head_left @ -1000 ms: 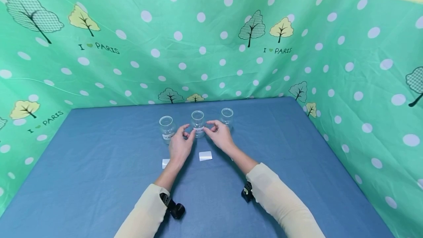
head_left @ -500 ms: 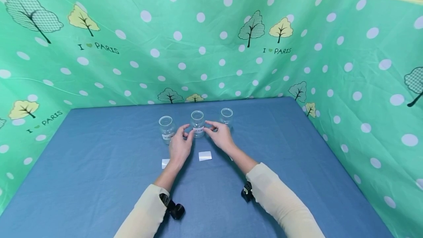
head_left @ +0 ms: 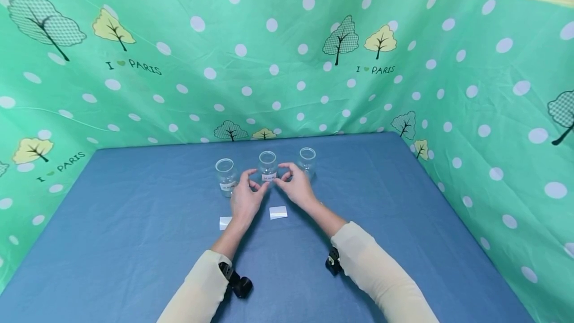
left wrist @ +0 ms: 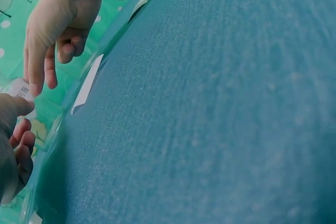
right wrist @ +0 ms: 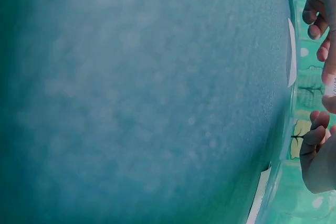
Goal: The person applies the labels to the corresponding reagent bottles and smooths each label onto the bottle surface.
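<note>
Three clear glass jars without lids stand upright in a row in the head view. Both my hands are at the middle glass jar (head_left: 267, 161), which bears a white label (head_left: 269, 177) with dark print. My left hand (head_left: 244, 201) holds the jar's left side, thumb at the label's lower left edge. From the right, my right hand (head_left: 299, 187) holds it with bent fingers, thumb at the label's other end. The left jar (head_left: 225, 171) also bears a white label. My right hand partly covers the right jar (head_left: 307, 158); whether it has a label is hidden.
A white paper slip (head_left: 278, 212) lies on the blue cloth-covered table (head_left: 148, 243) in front of the middle jar. Another white slip (head_left: 224, 223) is partly under my left wrist. A third slip (left wrist: 139, 7) shows in the left wrist view. A green dotted curtain (head_left: 278, 54) rises behind.
My thumbs have come down and closer together along the lower edge of the middle jar's label, showing more of it. The jars and slips stay in place.
</note>
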The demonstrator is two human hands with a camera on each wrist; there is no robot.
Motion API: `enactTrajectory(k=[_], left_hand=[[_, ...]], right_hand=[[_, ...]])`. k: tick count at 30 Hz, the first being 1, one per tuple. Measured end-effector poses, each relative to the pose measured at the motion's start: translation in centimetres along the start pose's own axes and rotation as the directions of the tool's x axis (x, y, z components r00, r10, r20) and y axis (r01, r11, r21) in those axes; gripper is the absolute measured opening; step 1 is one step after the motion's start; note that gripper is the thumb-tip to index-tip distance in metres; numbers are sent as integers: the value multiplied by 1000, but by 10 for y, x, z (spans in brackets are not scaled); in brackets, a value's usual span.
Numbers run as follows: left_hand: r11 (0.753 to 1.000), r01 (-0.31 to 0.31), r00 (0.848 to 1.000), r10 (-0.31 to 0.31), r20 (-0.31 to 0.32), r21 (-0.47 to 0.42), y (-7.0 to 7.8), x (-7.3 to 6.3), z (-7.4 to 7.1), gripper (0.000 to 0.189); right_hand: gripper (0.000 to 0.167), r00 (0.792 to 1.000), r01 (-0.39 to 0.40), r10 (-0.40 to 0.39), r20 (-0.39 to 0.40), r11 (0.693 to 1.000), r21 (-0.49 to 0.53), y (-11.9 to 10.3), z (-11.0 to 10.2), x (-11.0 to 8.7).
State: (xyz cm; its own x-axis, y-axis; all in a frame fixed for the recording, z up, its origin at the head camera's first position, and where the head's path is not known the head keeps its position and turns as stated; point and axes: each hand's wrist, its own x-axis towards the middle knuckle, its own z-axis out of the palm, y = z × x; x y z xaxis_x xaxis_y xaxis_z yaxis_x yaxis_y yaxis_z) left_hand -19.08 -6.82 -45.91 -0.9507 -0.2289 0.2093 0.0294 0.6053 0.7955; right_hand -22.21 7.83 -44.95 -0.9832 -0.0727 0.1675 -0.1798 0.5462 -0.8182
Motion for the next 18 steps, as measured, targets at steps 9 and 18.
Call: enactTrajectory(k=[9, 18], left_hand=[[1000, -5, 1000, 5, -12, 5, -2, 0, 0, 42], [1000, -21, 1000, 20, -23, -13, -2, 0, -2, 34]], right_hand=[[33, 1000, 12, -12, -15, 1000, -13, 0, -1, 0], [25, 999, 38, -38, -21, 999, 6, -1, -6, -1]])
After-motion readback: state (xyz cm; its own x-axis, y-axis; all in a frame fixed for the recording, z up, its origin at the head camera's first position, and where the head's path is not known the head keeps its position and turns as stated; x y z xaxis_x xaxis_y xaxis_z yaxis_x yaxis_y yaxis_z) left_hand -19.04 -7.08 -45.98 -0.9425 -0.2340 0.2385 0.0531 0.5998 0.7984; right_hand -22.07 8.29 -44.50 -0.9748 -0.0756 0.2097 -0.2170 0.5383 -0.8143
